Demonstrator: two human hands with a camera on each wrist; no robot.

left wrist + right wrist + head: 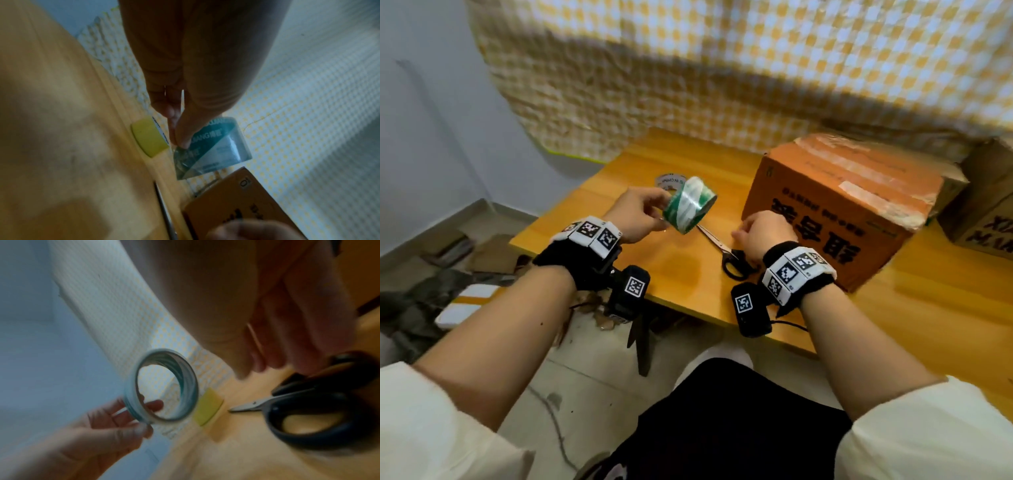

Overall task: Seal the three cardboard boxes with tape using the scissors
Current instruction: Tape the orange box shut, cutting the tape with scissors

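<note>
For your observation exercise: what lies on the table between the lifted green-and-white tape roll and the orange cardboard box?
The scissors lie there on the table, blades toward the tape roll, black handles under the right hand beside the box. The head view shows it best.

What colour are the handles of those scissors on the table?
Black. The scissors lie on the wooden table, handles clearest in the right wrist view, just under the right hand.

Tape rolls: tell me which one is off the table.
The green-and-white tape roll, held up by the left hand. The other roll lies flat on the table behind it.
</note>
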